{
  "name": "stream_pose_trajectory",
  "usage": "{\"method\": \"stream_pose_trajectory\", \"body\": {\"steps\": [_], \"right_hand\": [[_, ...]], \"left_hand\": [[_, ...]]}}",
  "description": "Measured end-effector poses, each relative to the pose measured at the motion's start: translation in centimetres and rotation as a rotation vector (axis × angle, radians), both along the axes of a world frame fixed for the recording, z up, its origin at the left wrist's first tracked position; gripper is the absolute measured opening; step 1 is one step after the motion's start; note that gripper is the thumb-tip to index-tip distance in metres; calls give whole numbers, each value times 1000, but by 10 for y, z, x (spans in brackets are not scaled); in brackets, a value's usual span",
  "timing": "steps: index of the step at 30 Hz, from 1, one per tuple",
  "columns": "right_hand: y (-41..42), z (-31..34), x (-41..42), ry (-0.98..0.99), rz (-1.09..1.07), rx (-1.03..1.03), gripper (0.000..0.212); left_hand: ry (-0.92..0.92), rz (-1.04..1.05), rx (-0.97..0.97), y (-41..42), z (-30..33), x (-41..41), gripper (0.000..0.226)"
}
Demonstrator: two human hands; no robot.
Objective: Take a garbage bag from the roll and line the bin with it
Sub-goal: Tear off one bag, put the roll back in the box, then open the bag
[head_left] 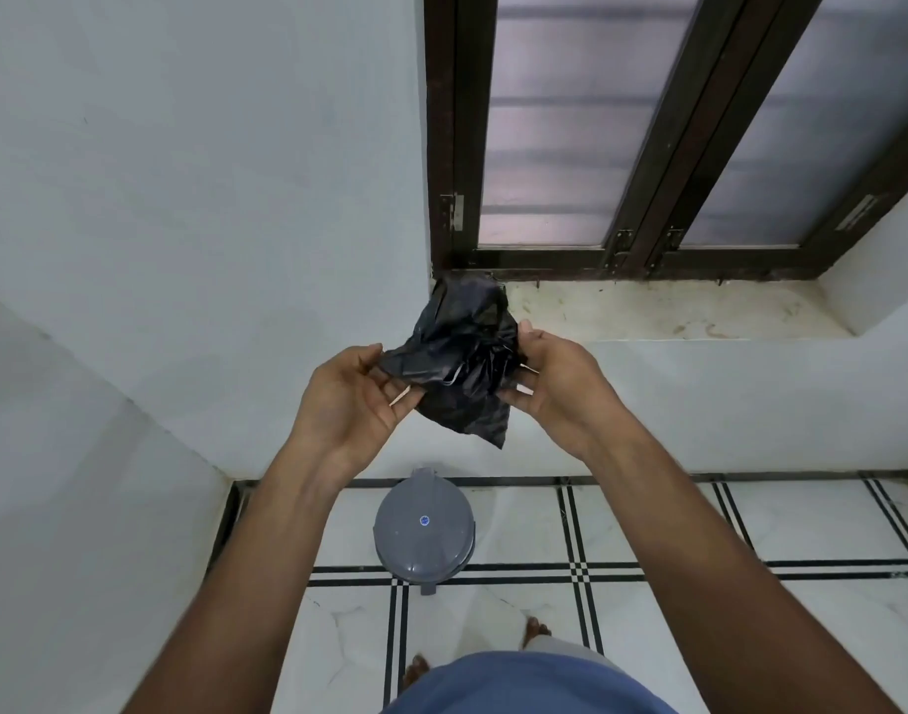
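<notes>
Head view: black garbage bag crumpled, glossy, many folds, held up in air in front of wall, one corner hanging down. Left hand pinches left edge of bag, fingers closed on plastic. Right hand grips right edge, fingers clamped on it. Grey bin stands below on tiled floor, lid closed, well apart from bag
</notes>
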State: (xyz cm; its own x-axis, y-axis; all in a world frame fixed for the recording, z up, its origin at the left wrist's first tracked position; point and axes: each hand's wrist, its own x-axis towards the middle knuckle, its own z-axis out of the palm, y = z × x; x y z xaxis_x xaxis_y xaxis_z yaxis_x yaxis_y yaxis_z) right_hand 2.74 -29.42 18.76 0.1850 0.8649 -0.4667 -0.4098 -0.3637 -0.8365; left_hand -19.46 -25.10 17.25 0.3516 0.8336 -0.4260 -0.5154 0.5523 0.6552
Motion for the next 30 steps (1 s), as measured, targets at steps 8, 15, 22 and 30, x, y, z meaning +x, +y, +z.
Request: {"method": "stream_pose_trajectory", "body": {"steps": [8, 15, 22, 30], "right_hand": [[-2, 8, -6, 63, 96, -15, 54], [-7, 9, -4, -271, 278, 174, 44], [-6, 11, -13, -233, 151, 167, 35], [-6, 4, 5, -467, -31, 98, 37]], "left_hand": [[498, -206, 358, -5, 10, 6, 25], [564, 91, 246, 2, 14, 10, 23], [1143, 4, 977, -28, -1, 12, 43], [713, 22, 700, -19, -2, -3, 4]]}}
